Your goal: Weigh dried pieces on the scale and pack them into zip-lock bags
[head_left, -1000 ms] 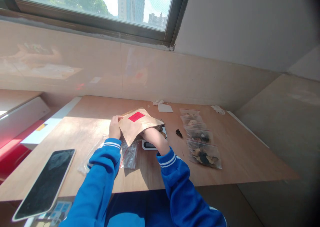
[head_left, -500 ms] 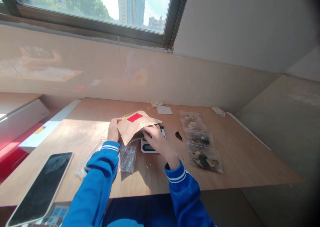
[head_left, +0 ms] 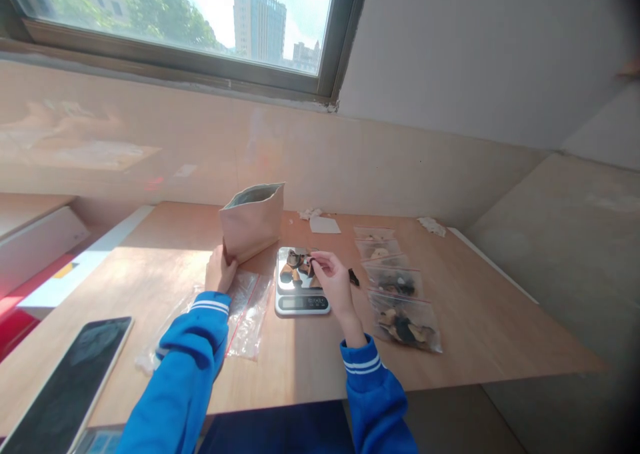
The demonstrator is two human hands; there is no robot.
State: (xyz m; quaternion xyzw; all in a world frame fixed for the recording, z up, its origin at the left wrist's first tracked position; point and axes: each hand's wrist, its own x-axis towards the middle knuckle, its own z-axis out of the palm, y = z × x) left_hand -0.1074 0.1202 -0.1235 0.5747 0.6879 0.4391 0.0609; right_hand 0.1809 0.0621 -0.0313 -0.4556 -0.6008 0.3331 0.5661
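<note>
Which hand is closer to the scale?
Right. The right hand is over the scale's right side; the left hand is at the brown bag, left of the scale.

Sunlight [head_left: 165, 259] fell across a wooden table [head_left: 480, 327] beneath a glossy beige wall [head_left: 400, 174] that bore blurred reflections [head_left: 75, 141]. Higher up, from where I stood, a dark-framed window [head_left: 200, 61] gave onto leafy trees [head_left: 165, 11] and a tall tower [head_left: 259, 24], beside a plain grey upper wall [head_left: 475, 54]; another tabletop [head_left: 30, 204] stood at far left.

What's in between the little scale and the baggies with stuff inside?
In the head view, a small dark piece lies on the table between the scale and the filled bags; the right hand partly covers that gap.
</note>
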